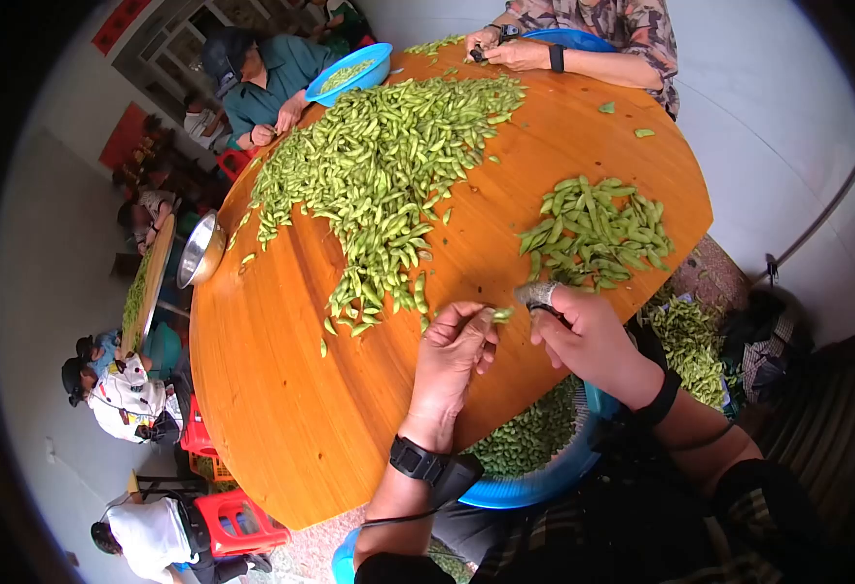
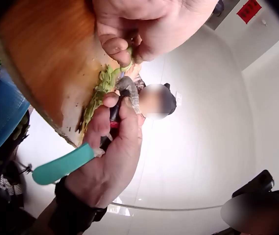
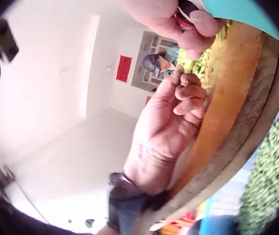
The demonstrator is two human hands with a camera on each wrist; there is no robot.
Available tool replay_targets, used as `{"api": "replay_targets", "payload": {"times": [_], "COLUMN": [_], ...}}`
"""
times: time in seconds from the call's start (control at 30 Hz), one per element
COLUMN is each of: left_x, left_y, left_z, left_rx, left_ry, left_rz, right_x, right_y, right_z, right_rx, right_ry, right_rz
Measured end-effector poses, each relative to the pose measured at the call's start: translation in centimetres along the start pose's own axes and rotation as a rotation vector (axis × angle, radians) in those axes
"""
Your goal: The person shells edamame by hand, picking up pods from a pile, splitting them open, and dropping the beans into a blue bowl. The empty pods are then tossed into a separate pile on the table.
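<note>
My left hand (image 1: pixel 454 352) pinches a green soybean pod (image 1: pixel 502 315) between thumb and fingertips above the wooden table (image 1: pixel 301 428). Just to its right, my right hand (image 1: pixel 593 341) has its fingers curled round a teal-handled tool (image 2: pixel 63 164) with black and red parts. Grey wrapping (image 2: pixel 127 88) shows at the tool's front end, near the thumb; what kind of tool it is I cannot tell. A small heap of pods (image 1: pixel 598 232) lies beyond the right hand. Below both hands, a blue basin (image 1: pixel 534 487) holds green shelled beans (image 1: pixel 529 435).
A large pile of pods (image 1: pixel 379 156) covers the table's far middle. Two people sit across it, near a light-blue bowl (image 1: pixel 357 73). At the left edge stands a metal bowl (image 1: pixel 201 250). More pods (image 1: pixel 685 341) lie on the right, below table height. A red stool (image 1: pixel 237 523) is at lower left.
</note>
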State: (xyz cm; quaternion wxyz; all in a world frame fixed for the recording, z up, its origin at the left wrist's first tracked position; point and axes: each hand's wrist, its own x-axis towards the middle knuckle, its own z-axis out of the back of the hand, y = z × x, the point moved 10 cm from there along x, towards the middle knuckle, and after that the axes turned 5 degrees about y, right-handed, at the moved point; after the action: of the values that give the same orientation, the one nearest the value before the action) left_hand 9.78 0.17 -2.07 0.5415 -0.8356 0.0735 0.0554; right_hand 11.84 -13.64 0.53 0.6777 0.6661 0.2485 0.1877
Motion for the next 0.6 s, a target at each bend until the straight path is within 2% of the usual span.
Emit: {"api": "replay_targets", "payload": {"times": [0.07, 0.1, 0.17, 0.23, 0.3, 0.37, 0.5, 0.57, 0.6], "left_x": [-0.3, -0.3, 0.1, 0.1, 0.0, -0.3, -0.5, -0.8, -0.9], "left_y": [-0.4, -0.7, -0.8, -0.5, -0.6, -1.9, -2.2, -2.7, -2.8], "left_z": [-0.8, -0.3, -0.6, -0.5, -0.9, -1.1, -0.8, -1.6, -1.6], "left_rx": [0.074, 0.092, -0.057, -0.041, -0.012, 0.228, 0.298, 0.653, 0.653], "left_ry": [0.01, 0.01, 0.064, 0.073, 0.08, -0.019, -0.065, -0.041, -0.042], "left_rz": [-0.009, -0.007, -0.05, -0.077, -0.102, -0.175, -0.228, -0.352, -0.351], "right_x": [-0.5, -0.1, 0.6, 0.1, 0.1, 0.2, 0.3, 0.4, 0.4], "right_y": [3.2, 2.8, 1.1, 1.1, 0.2, 0.7, 1.3, 1.7, 1.8], "right_z": [0.3, -0.2, -1.0, -1.3, -1.9, -1.4, -0.3, -0.9, -1.3], "right_rx": [-0.313, -0.298, -0.184, -0.16, 0.026, -0.015, -0.045, -0.032, -0.016], "right_ry": [-0.12, -0.126, -0.034, 0.002, 0.058, 0.023, -0.021, 0.017, 0.053], "right_rz": [0.263, 0.272, 0.206, 0.116, -0.001, 0.025, 0.047, 0.036, 0.028]}}
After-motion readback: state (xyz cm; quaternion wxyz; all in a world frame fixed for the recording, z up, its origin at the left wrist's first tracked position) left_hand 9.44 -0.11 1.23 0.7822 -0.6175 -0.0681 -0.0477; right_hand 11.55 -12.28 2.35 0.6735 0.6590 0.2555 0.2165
